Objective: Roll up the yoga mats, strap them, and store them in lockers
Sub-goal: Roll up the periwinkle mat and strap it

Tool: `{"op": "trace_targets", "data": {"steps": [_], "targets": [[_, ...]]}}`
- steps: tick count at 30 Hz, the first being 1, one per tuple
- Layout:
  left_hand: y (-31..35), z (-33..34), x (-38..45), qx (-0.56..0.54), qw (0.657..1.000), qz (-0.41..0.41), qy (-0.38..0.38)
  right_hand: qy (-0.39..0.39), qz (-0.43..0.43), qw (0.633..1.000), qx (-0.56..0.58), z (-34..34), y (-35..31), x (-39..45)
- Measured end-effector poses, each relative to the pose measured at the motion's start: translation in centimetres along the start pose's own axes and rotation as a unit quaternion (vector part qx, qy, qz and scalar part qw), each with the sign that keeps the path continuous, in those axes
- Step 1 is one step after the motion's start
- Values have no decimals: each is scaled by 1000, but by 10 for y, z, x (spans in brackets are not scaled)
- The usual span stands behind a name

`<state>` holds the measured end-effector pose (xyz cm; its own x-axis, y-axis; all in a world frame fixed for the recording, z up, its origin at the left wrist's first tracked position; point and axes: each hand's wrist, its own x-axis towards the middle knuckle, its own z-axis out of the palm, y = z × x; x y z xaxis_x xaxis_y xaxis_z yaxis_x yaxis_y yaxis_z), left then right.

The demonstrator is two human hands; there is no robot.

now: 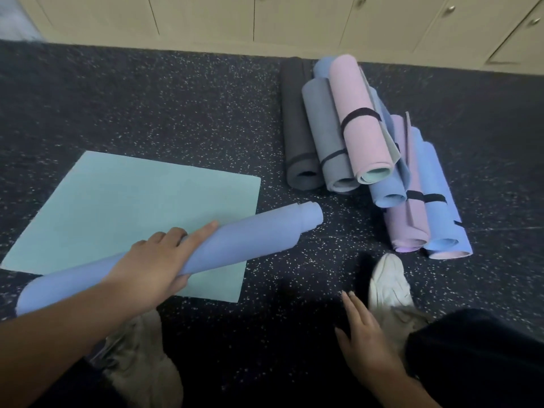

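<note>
A blue rolled yoga mat lies slanted across the near edge of a flat teal mat on the dark floor. My left hand grips the blue roll near its middle, fingers over the top and thumb underneath. No strap shows on this roll. My right hand hovers over the floor at the lower right with straight fingers, holding nothing. A pile of rolled mats in pink, grey, black, blue and purple lies to the right, several bound with black straps.
Cream locker doors with round knobs run along the far wall, all closed. My two feet in pale shoes stand on the speckled floor near my hands. Open floor lies between the teal mat and the pile.
</note>
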<state>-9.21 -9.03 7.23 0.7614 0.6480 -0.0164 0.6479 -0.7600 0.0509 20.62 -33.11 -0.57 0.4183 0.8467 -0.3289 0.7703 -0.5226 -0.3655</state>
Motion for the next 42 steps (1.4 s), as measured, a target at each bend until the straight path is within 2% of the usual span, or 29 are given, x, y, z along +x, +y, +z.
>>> {"op": "trace_targets", "data": {"steps": [6, 17, 27, 30, 37, 42], "targets": [[19, 19, 24, 2, 1000, 21, 1, -60, -2, 998, -17, 0, 1, 5], [76, 44, 67, -40, 997, 71, -11, -55, 8, 998, 5, 0, 11, 10], [93, 68, 72, -101, 993, 60, -26, -121, -37, 992, -15, 35, 1, 5], [90, 85, 71, -120, 991, 41, -31, -218, -74, 972, -45, 59, -7, 7], [78, 108, 81, -197, 978, 9, -63, -316, -145, 936, -57, 100, -33, 20], [74, 114, 87, -187, 979, 8, -76, -385, -246, 885, -83, 122, -52, 26]]}}
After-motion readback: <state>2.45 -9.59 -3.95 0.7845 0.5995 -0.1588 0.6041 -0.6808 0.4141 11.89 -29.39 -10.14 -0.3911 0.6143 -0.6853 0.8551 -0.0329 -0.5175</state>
